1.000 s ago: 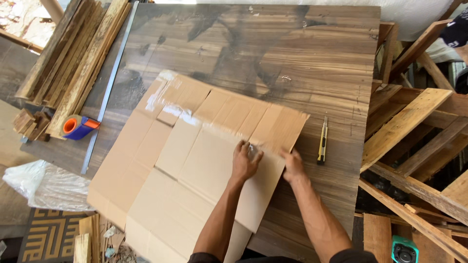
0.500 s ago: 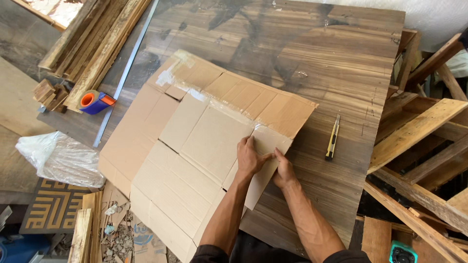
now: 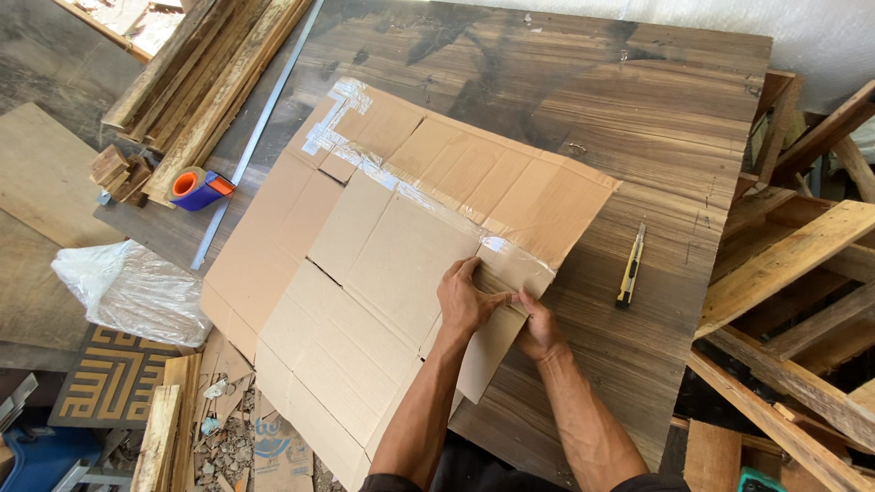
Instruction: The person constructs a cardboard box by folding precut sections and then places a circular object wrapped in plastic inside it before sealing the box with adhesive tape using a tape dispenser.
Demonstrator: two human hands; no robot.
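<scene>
A large flattened brown cardboard box [image 3: 383,264] lies on a dark wooden tabletop [image 3: 583,100]. Clear tape [image 3: 428,205] runs along its flap seams. My left hand [image 3: 465,299] lies on the cardboard near the right flap, fingers spread and pressing down by the taped seam. My right hand [image 3: 540,330] is just right of it, thumb reaching toward the left hand, fingers curled round the edge of the small cardboard flap [image 3: 488,351]. The two hands nearly touch.
A yellow and black utility knife [image 3: 629,267] lies on the table right of the cardboard. A blue and orange tape dispenser [image 3: 200,189] sits at the left edge by a long metal ruler [image 3: 260,128]. Wooden planks [image 3: 196,77] lie at left, timber frames [image 3: 793,264] at right, a plastic bag [image 3: 132,292] below left.
My hands have come closer together on the right flap and slid slightly toward me along the taped seam. The view has shifted a little; the knife and the dispenser lie where they were.
</scene>
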